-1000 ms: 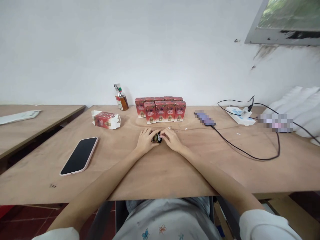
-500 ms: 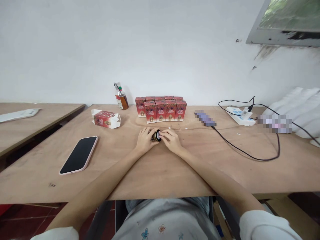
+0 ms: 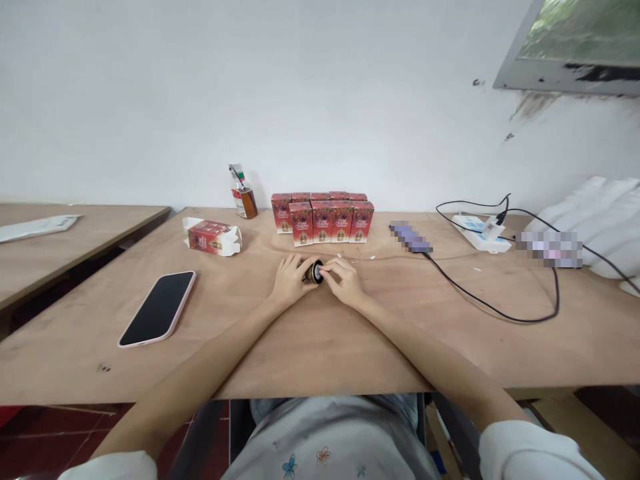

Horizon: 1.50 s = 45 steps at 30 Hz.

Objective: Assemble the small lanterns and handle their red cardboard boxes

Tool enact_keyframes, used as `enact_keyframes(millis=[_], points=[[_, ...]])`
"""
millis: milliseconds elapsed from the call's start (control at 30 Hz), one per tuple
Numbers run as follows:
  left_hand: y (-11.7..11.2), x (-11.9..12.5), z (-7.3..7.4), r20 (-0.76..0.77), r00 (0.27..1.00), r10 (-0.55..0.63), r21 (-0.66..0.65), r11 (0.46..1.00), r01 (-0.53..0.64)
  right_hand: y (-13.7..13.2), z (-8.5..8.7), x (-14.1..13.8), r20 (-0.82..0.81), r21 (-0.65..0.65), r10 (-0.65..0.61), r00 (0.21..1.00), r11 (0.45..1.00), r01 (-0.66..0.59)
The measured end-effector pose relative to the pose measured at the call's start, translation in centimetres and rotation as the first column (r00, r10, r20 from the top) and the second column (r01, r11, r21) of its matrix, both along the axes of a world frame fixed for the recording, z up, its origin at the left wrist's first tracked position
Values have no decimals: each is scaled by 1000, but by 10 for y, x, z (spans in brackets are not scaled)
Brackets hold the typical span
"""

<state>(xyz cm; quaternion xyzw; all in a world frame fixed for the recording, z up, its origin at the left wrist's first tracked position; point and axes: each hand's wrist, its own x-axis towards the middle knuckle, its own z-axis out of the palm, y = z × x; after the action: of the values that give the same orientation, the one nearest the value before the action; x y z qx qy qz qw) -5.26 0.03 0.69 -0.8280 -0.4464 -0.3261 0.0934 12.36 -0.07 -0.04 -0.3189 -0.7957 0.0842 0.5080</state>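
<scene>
We look down on a broad light-brown plywood table (image 3: 320, 353). At its far right edge lies a white folded pillow (image 3: 600, 203). A long black cable (image 3: 500, 311) loops across the right side towards a white power strip (image 3: 479, 233). Left of centre a black smartphone in a pink case (image 3: 158, 308) lies flat, screen up. At the back, near the wall, a block of small red cartons (image 3: 323, 219) stands upright in two rows, with an opened red-and-white carton (image 3: 213, 238) on its side to their left and a small clear spray bottle of amber liquid (image 3: 243, 198) behind. Just before the cartons, the left hand (image 3: 289, 281) curls around a small round dark jar with a gold rim (image 3: 315, 273) low over the table, while the right hand (image 3: 346, 281) pinches the jar's facing end with its fingertips.
</scene>
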Motion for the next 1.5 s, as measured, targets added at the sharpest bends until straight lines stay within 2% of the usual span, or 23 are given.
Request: enact_keyframes(millis=[133, 267, 500, 733, 800, 867, 933, 1000, 1100, 1200, 1300, 1400, 1500], points=[[1, 0, -1, -14, 1000, 11, 5, 1000, -11, 1, 0, 1, -25, -27, 42, 999, 999, -43], [1, -1, -2, -58, 998, 6, -18, 1000, -8, 4, -1, 4, 14, -61, 38, 999, 997, -37], [-1, -1, 1, -109, 994, -16, -37, 999, 12, 9, 0, 7, 29, -99, 105, 994, 990, -102], [1, 0, 3, -78, 996, -37, -52, 998, 33, 14, 0, 6, 29, -143, 116, 993, 984, -111], [2, -1, 2, -35, 999, -27, -47, 999, 25, 17, -1, 9, 19, -142, 60, 998, 988, -57], [3, -1, 2, 5, 1000, -23, -45, 999, 23, 22, -3, 16, 30, -152, -53, 998, 987, 57], [3, -2, 2, 33, 999, -27, -43, 999, 29, 28, -5, 26, 118, -161, -204, 972, 962, 221], [3, -3, 1, 51, 998, -38, -39, 998, 40, 33, -6, 34, 262, -146, -313, 913, 922, 359], [3, -3, 1, 68, 995, -69, -25, 997, 71, 36, -7, 40, 373, -109, -379, 847, 888, 446], [3, -2, 1, 74, 993, -90, -6, 996, 91, 29, -5, 36, 347, -9, -441, 828, 881, 473], [2, -2, 1, 63, 994, -93, 8, 996, 93, 15, 0, 24, 242, 87, -421, 874, 907, 412], [2, -2, 0, 46, 994, -102, 18, 995, 102, 2, 2, 11, 136, 127, -279, 951, 957, 262], [3, -2, -1, 34, 994, -106, 21, 994, 106, -2, 1, 1, 97, 147, -146, 984, 980, 131]])
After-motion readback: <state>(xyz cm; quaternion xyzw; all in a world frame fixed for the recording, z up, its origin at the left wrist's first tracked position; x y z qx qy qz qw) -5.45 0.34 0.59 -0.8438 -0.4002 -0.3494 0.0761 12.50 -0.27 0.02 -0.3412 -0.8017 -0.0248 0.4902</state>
